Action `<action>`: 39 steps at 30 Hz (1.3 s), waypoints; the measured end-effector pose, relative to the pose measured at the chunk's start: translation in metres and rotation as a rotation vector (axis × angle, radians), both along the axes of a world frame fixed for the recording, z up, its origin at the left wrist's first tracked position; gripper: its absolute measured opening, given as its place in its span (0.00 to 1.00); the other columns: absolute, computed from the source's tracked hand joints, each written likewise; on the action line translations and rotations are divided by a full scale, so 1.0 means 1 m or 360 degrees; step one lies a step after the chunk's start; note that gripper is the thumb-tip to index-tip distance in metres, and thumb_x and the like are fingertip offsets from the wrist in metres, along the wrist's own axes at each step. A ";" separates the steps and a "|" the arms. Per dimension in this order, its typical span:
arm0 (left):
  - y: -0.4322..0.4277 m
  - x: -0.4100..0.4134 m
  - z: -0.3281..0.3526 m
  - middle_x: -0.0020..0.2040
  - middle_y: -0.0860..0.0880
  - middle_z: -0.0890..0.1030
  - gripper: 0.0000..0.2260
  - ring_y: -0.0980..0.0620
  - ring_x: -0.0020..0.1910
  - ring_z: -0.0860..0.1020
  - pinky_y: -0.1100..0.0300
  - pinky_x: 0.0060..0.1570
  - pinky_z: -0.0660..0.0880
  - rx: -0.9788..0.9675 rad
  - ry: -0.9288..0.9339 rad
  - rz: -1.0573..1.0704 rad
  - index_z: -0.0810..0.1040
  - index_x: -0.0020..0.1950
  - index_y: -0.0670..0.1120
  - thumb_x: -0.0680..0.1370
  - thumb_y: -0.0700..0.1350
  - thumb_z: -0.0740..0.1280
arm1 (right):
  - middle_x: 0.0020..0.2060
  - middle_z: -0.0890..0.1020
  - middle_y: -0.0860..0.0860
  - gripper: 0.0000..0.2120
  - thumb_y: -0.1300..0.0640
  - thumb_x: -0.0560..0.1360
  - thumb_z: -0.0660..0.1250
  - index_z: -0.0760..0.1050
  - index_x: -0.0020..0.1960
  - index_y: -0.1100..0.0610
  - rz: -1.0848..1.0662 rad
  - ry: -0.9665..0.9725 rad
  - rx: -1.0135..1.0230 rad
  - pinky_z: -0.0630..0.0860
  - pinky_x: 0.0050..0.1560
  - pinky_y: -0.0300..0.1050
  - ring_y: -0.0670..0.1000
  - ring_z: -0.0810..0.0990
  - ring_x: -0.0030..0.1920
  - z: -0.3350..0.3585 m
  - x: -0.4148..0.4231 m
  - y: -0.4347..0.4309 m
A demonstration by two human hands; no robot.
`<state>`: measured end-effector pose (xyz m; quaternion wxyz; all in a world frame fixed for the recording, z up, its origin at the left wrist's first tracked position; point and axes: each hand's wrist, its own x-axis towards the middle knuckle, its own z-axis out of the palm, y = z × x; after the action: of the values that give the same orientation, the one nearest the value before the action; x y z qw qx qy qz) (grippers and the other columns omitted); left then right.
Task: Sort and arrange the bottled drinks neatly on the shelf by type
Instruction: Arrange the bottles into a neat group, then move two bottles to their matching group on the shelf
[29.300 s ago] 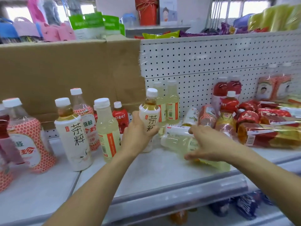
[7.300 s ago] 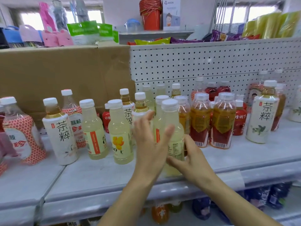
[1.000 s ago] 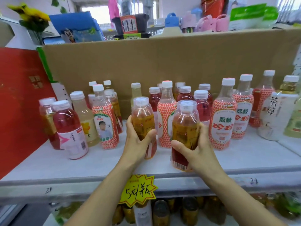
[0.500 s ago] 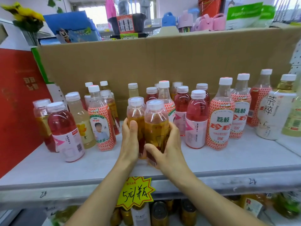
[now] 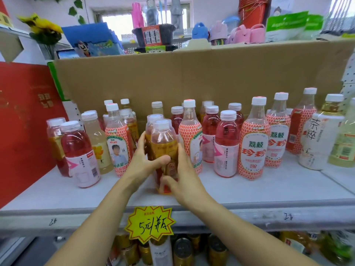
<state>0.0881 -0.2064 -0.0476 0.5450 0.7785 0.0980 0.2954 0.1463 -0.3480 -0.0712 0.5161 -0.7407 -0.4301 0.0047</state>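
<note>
Fingers [image 5: 141,143] of the left hand [image 5: 143,166] are curling round the rear amber bottle [image 5: 152,121], its thumb lying across the front amber bottle [image 5: 163,139]. Fingers [image 5: 180,152] of the right hand [image 5: 185,179] are wrapping the front one's other side. Both bottles are standing upright, touching, near the front edge of the shelf [image 5: 249,192].

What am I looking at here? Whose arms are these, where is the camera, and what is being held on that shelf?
No machine: these are a person's bare arms, seen by one wide-angle camera worn on the head. The left hand and right hand curl their fingers round the front amber bottle, standing on the white shelf with a rear amber bottle right behind it. Around them stand pink drinks, red-netted bottles and pale yellow ones, before a cardboard backing. A yellow price tag hangs on the shelf edge.
</note>
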 end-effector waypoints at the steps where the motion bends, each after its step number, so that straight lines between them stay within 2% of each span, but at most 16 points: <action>1: 0.003 -0.001 0.001 0.72 0.57 0.70 0.56 0.55 0.72 0.69 0.57 0.68 0.70 0.0012 0.0017 -0.0028 0.54 0.79 0.61 0.57 0.61 0.79 | 0.79 0.57 0.47 0.49 0.59 0.75 0.71 0.39 0.80 0.46 0.0050 -0.0022 -0.0045 0.61 0.76 0.50 0.48 0.57 0.77 0.000 0.001 -0.005; 4: 0.007 -0.008 0.003 0.73 0.58 0.69 0.58 0.54 0.73 0.68 0.51 0.71 0.68 0.0041 0.0119 -0.0070 0.54 0.79 0.62 0.55 0.68 0.79 | 0.78 0.59 0.42 0.41 0.55 0.78 0.69 0.45 0.81 0.44 0.0102 -0.0032 -0.0035 0.61 0.75 0.46 0.42 0.59 0.76 0.006 0.003 -0.029; 7: -0.005 -0.013 0.006 0.80 0.55 0.59 0.61 0.54 0.78 0.60 0.48 0.76 0.61 0.0077 -0.0038 0.0166 0.50 0.80 0.61 0.53 0.76 0.74 | 0.66 0.75 0.43 0.27 0.55 0.79 0.68 0.63 0.74 0.45 -0.0045 -0.0147 0.0234 0.75 0.63 0.42 0.39 0.73 0.64 0.015 0.014 -0.068; 9: -0.032 -0.015 0.018 0.80 0.57 0.58 0.52 0.60 0.78 0.57 0.55 0.76 0.59 0.0234 -0.0375 0.0423 0.53 0.80 0.59 0.62 0.76 0.69 | 0.52 0.79 0.44 0.15 0.57 0.79 0.67 0.73 0.64 0.47 -0.0263 -0.0258 0.0540 0.80 0.48 0.45 0.44 0.79 0.52 0.026 0.029 -0.096; 11: -0.067 -0.012 0.038 0.78 0.60 0.58 0.40 0.63 0.77 0.57 0.62 0.74 0.59 0.0562 -0.0617 0.0442 0.55 0.79 0.57 0.72 0.69 0.66 | 0.48 0.78 0.47 0.10 0.58 0.79 0.67 0.74 0.59 0.50 -0.0508 -0.0332 0.0777 0.78 0.43 0.45 0.48 0.78 0.48 0.036 0.050 -0.117; 13: -0.094 0.004 0.053 0.78 0.60 0.56 0.36 0.64 0.78 0.53 0.67 0.74 0.55 0.0951 -0.0618 0.0327 0.54 0.79 0.54 0.76 0.63 0.65 | 0.52 0.75 0.48 0.12 0.56 0.78 0.68 0.72 0.61 0.52 -0.0720 -0.0373 0.0888 0.75 0.50 0.42 0.51 0.75 0.52 0.046 0.073 -0.129; 15: -0.110 0.027 0.060 0.79 0.58 0.50 0.37 0.69 0.76 0.44 0.72 0.73 0.46 0.1026 -0.0478 0.0280 0.49 0.81 0.52 0.79 0.61 0.64 | 0.58 0.70 0.47 0.21 0.53 0.77 0.69 0.68 0.67 0.54 -0.0882 -0.0382 0.0804 0.68 0.59 0.40 0.48 0.70 0.58 0.057 0.090 -0.136; 16: -0.113 0.041 0.062 0.81 0.56 0.47 0.38 0.70 0.75 0.42 0.70 0.73 0.44 0.0925 -0.0401 0.0296 0.46 0.81 0.51 0.80 0.60 0.64 | 0.61 0.68 0.48 0.26 0.52 0.76 0.70 0.65 0.70 0.55 -0.0887 -0.0323 0.0696 0.66 0.61 0.37 0.46 0.67 0.62 0.061 0.098 -0.138; 18: -0.113 0.068 0.063 0.82 0.54 0.47 0.38 0.61 0.78 0.46 0.59 0.76 0.47 0.0579 -0.0260 0.0386 0.42 0.82 0.52 0.81 0.58 0.63 | 0.69 0.66 0.50 0.34 0.49 0.76 0.71 0.59 0.76 0.53 -0.0730 -0.0064 0.0488 0.65 0.62 0.32 0.47 0.65 0.68 0.064 0.113 -0.138; 20: -0.106 0.090 0.065 0.80 0.49 0.58 0.34 0.50 0.78 0.58 0.45 0.77 0.56 0.0219 -0.0193 0.0516 0.49 0.81 0.53 0.80 0.60 0.61 | 0.73 0.67 0.49 0.40 0.39 0.73 0.70 0.55 0.78 0.48 -0.0583 0.0135 0.0329 0.70 0.68 0.48 0.50 0.68 0.71 0.064 0.124 -0.136; 22: -0.096 0.108 0.064 0.68 0.49 0.72 0.23 0.46 0.68 0.70 0.41 0.70 0.66 0.0061 -0.0131 0.0639 0.64 0.70 0.52 0.80 0.61 0.57 | 0.70 0.72 0.48 0.41 0.36 0.70 0.70 0.57 0.76 0.46 -0.0504 0.0215 0.0234 0.72 0.66 0.56 0.50 0.73 0.67 0.062 0.132 -0.135; 25: -0.093 0.115 0.060 0.57 0.48 0.77 0.12 0.45 0.60 0.74 0.42 0.63 0.71 0.0223 -0.0071 0.0759 0.69 0.55 0.52 0.83 0.59 0.54 | 0.56 0.79 0.45 0.32 0.46 0.74 0.73 0.62 0.72 0.49 -0.0399 0.0235 0.0237 0.76 0.60 0.51 0.44 0.79 0.55 0.060 0.139 -0.137; 30: -0.110 0.103 0.060 0.54 0.51 0.79 0.14 0.48 0.57 0.77 0.45 0.60 0.73 0.0286 -0.0158 0.0600 0.71 0.57 0.51 0.84 0.58 0.53 | 0.48 0.81 0.39 0.23 0.48 0.73 0.74 0.66 0.61 0.39 -0.0236 0.0140 0.0250 0.76 0.45 0.37 0.37 0.82 0.47 0.061 0.142 -0.155; 32: -0.118 0.098 0.059 0.53 0.51 0.80 0.15 0.49 0.56 0.79 0.44 0.60 0.75 0.0251 -0.0158 0.0472 0.73 0.56 0.53 0.84 0.60 0.53 | 0.48 0.81 0.40 0.22 0.47 0.72 0.74 0.67 0.60 0.38 -0.0196 0.0134 0.0276 0.77 0.46 0.38 0.38 0.82 0.47 0.060 0.140 -0.164; 37: -0.136 0.086 0.045 0.51 0.52 0.82 0.20 0.50 0.54 0.82 0.40 0.57 0.78 0.0151 -0.0316 0.0394 0.75 0.55 0.55 0.77 0.69 0.58 | 0.53 0.74 0.32 0.38 0.43 0.67 0.74 0.62 0.73 0.44 -0.0238 0.0072 0.0382 0.76 0.57 0.44 0.38 0.78 0.55 0.045 0.133 -0.174; 39: -0.142 0.082 0.032 0.54 0.54 0.82 0.25 0.52 0.55 0.82 0.43 0.58 0.78 0.0059 -0.0334 0.0401 0.73 0.61 0.57 0.73 0.72 0.62 | 0.61 0.74 0.38 0.46 0.38 0.63 0.74 0.58 0.75 0.44 -0.0252 0.0101 0.0415 0.75 0.62 0.48 0.43 0.78 0.60 0.034 0.131 -0.170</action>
<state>0.1697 -0.3488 -0.0159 0.4963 0.7349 0.1320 0.4429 0.2772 -0.5183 -0.0376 0.6201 -0.6985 -0.3506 -0.0684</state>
